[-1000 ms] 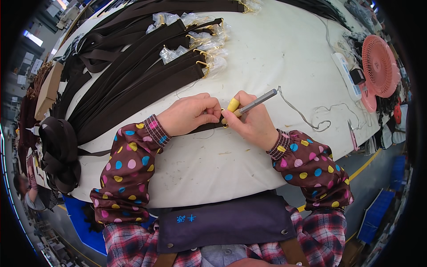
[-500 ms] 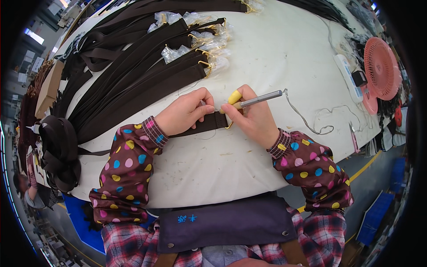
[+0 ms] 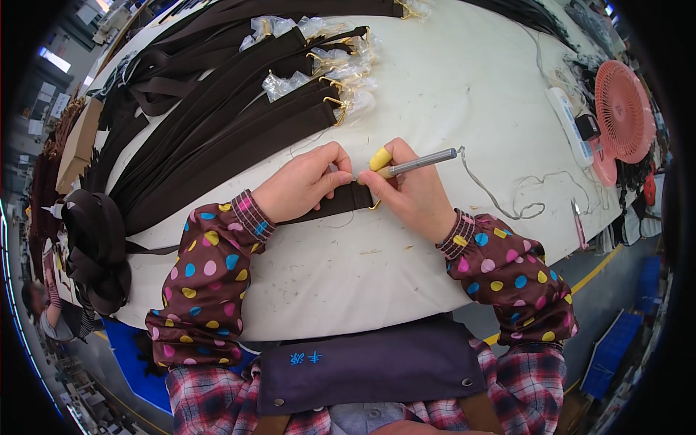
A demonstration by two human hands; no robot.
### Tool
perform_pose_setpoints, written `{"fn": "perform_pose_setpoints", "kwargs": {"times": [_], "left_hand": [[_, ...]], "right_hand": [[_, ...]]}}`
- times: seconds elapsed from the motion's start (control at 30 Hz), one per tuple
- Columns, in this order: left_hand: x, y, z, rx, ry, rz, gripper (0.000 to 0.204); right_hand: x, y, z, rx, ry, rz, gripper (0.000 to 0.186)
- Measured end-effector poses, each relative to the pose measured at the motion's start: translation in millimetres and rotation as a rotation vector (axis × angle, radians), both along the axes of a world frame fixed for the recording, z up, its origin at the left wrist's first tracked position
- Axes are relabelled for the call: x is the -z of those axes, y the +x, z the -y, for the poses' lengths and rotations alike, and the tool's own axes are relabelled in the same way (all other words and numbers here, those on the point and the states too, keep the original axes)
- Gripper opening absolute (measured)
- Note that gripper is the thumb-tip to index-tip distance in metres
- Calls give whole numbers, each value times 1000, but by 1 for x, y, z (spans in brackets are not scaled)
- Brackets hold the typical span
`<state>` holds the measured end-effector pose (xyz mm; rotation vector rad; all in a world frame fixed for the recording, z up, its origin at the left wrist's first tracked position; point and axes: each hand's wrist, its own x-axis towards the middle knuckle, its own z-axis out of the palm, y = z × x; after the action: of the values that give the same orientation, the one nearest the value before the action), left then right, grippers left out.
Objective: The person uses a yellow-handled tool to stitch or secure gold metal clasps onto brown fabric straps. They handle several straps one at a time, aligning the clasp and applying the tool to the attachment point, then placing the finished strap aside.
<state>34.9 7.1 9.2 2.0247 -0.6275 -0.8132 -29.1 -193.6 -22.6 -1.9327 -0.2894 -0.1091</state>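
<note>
My left hand (image 3: 303, 181) is closed in a pinch at the upper edge of a dark brown webbing strap (image 3: 355, 201). What lies between its fingertips is too small to make out. My right hand (image 3: 417, 194) grips a corded, pen-shaped tool (image 3: 424, 161) with a grey metal body, its front end close to the left fingertips. A yellow finger cot (image 3: 380, 158) covers one right fingertip. The strap's folded end carries a gold metal ring (image 3: 375, 205), partly behind the right hand. A loose thread curves below the strap on the table.
Many dark straps (image 3: 239, 152) with gold hooks in clear plastic lie across the upper left of the white table (image 3: 449, 94). A coiled strap (image 3: 98, 243) hangs at the left edge. To the right are a white power strip (image 3: 569, 127), a pink fan (image 3: 622, 109) and thread snips (image 3: 578, 225).
The pen-shaped tool has shifted slightly left, toward the left fingertips. Both hands otherwise keep nearly the same place and grip.
</note>
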Motion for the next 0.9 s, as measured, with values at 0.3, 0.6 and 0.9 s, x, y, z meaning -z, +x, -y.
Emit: {"fn": "perform_pose_setpoints", "kwargs": {"times": [0.3, 0.6, 0.9], "left_hand": [[-1, -1, 1, -22, -23, -28, 11], [-5, -6, 5, 6, 64, 241, 15], [-6, -5, 5, -17, 56, 182, 12]], "right_hand": [[2, 0, 0, 31, 8, 21, 28], [-5, -1, 4, 47, 79, -25, 23], [-2, 0, 2, 48, 53, -23, 24]]}}
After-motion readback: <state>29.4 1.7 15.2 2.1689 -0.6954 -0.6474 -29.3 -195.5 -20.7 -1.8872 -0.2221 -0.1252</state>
